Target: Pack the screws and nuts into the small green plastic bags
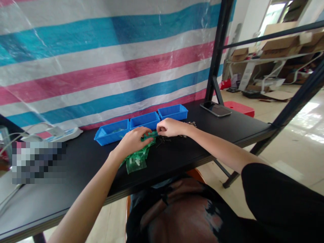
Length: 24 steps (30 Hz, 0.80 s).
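Observation:
My left hand (pixel 135 141) is over a pile of small green plastic bags (pixel 138 158) on the black table. Its thumb and fingers are closed around part of a green bag, whose end shows between them. Close beside it, my right hand (pixel 171 127) is closed in a pinch at the right end of that bag. Whatever its fingertips hold is hidden. Under and beside the right hand lie several small dark screw-like pieces (pixel 164 139). More small metallic pieces (pixel 192 124) lie behind the right wrist.
Three blue bins, left (pixel 111 132), middle (pixel 144 120) and right (pixel 173 112), line the table's back. The left one holds something pale. A phone (pixel 215 109) lies right; a power strip (pixel 64 134) lies left. A striped sheet (pixel 113 71) hangs behind, beside a black post (pixel 217 50).

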Motion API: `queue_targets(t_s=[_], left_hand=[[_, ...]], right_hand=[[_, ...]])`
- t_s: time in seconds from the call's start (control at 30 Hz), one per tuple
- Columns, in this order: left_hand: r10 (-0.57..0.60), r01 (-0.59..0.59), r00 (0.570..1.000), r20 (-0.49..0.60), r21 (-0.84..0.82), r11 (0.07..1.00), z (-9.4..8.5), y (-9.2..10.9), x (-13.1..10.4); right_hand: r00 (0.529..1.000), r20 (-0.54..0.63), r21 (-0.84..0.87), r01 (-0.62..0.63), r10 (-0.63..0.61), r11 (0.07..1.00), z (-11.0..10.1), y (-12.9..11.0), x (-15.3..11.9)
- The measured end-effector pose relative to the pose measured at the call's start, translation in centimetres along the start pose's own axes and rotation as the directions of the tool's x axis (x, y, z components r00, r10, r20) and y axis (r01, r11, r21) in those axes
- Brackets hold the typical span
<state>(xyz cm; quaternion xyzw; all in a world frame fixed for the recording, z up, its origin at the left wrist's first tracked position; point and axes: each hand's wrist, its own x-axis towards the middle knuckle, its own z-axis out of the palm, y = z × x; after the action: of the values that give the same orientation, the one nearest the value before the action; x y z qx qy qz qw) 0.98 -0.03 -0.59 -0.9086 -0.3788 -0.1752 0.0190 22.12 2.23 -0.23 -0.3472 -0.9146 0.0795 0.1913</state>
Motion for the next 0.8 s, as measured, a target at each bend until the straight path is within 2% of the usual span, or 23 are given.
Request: queue_targets(t_s=[0.3,0.37,0.43,0.53,0.6,0.7,0.8], left_hand=[[-0.047,0.047,0.998,0.050,-0.010,0.999,0.0,-0.6,0.0],[-0.083,0.083,0.996,0.013,-0.015,0.996,-0.5,-0.7,0.0],[-0.129,0.127,0.989,-0.072,-0.033,0.991,-1.0,-0.9,-0.1],[-0.196,0.189,0.958,-0.210,-0.052,0.981,-1.8,-1.6,-0.5],[-0.227,0.222,0.939,-0.259,-0.049,0.974,-2.0,-2.0,-0.7],[-0.245,0.242,0.933,-0.265,-0.044,0.969,-1.9,-2.3,-0.8],[-0.229,0.227,0.943,-0.241,-0.036,0.973,-1.5,-2.1,-0.7]], right_hand=[[0.999,-0.011,0.028,0.049,-0.048,0.998,0.9,-0.8,0.0],[0.997,-0.044,0.050,0.062,-0.060,0.997,1.1,-0.8,0.0],[0.994,-0.075,0.083,0.087,-0.081,0.993,1.2,-1.0,0.0],[0.986,-0.127,0.124,0.124,-0.108,0.984,1.2,-1.5,0.0],[0.977,-0.167,0.124,0.152,-0.130,0.981,1.3,-2.1,-0.1],[0.956,-0.190,0.068,0.238,-0.221,0.969,1.7,-3.5,-0.5],[0.922,-0.148,-0.036,0.356,-0.357,0.934,2.8,-5.4,-1.1]])
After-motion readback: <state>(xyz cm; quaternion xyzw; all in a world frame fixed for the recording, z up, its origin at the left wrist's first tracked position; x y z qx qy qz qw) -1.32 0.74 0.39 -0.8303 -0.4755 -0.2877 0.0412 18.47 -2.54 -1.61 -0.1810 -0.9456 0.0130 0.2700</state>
